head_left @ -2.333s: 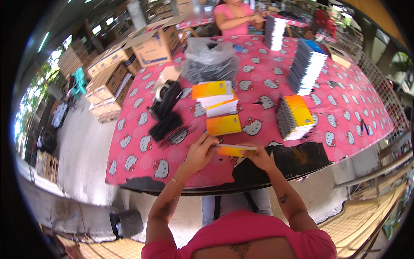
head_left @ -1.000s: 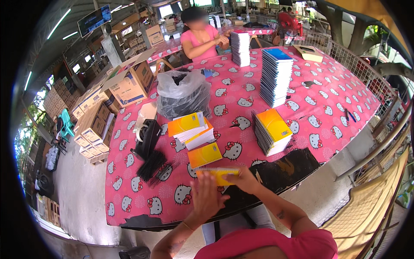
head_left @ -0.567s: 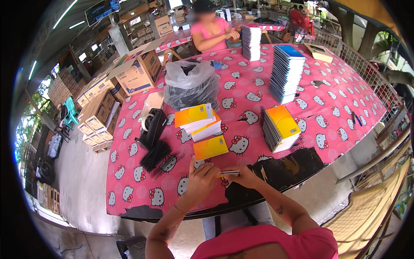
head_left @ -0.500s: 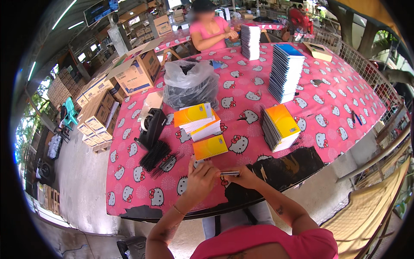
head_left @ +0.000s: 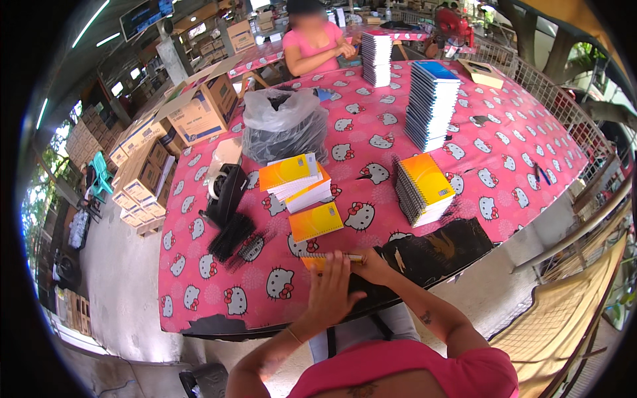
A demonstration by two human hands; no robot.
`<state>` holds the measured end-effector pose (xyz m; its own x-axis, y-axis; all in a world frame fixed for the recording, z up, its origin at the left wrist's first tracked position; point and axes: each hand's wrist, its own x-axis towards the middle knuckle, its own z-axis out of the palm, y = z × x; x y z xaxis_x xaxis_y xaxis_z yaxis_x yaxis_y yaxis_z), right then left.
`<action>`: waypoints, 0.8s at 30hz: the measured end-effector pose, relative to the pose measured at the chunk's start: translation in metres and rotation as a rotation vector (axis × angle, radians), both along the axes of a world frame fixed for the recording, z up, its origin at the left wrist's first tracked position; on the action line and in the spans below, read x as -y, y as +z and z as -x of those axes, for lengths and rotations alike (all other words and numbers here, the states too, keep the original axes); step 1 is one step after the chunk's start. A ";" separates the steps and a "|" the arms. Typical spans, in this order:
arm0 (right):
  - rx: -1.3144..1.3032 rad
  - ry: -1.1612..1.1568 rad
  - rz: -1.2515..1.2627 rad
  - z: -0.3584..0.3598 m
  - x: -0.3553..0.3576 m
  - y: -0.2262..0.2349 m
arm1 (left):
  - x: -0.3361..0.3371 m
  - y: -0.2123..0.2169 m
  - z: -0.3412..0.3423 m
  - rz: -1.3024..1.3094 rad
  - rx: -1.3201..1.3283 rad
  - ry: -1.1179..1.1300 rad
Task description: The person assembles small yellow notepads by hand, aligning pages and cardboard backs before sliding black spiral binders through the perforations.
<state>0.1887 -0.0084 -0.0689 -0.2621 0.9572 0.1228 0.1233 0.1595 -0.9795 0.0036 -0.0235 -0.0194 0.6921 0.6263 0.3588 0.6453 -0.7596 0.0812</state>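
Note:
A small yellow-orange notebook [head_left: 313, 261] is tilted up at the table's near edge, its spine edge uppermost. My right hand [head_left: 373, 266] grips its right end. My left hand [head_left: 330, 292] lies against its near side with fingers stretched and thumb apart. Just beyond lies a single yellow notebook [head_left: 316, 222], and behind it a loose pile of yellow notebooks [head_left: 289, 174] without visible coils. To the right stands a stack of coil-bound yellow notebooks [head_left: 428, 182]. Black binding coils [head_left: 231, 237] lie bunched at left, beside a black tape dispenser [head_left: 227, 194].
A clear plastic bag [head_left: 285, 129] with dark contents sits at the back left. Tall stacks of blue notebooks [head_left: 431, 106] and other notebooks [head_left: 376, 60] stand farther back. Pliers [head_left: 541, 174] lie at right. Across the table sits a person [head_left: 315, 46]. Cartons [head_left: 199, 109] stand left.
The notebook has turned so its yellow cover shows, and it sits slightly farther left. My left hand has gone from bent fingers to stretched ones against it. The view has shifted slightly.

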 end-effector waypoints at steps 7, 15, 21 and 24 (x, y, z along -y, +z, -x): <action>0.011 0.010 0.065 0.006 0.000 0.011 | 0.001 -0.016 -0.001 -0.005 -0.015 0.039; 0.100 -0.062 -0.141 0.007 -0.001 0.015 | 0.000 0.001 0.001 0.017 0.042 0.002; 0.148 -0.046 -0.006 0.009 -0.002 0.011 | -0.038 0.000 0.014 0.065 -0.035 -0.057; 0.012 -0.003 -0.021 0.008 -0.003 0.005 | -0.035 0.008 0.009 0.117 -0.020 -0.044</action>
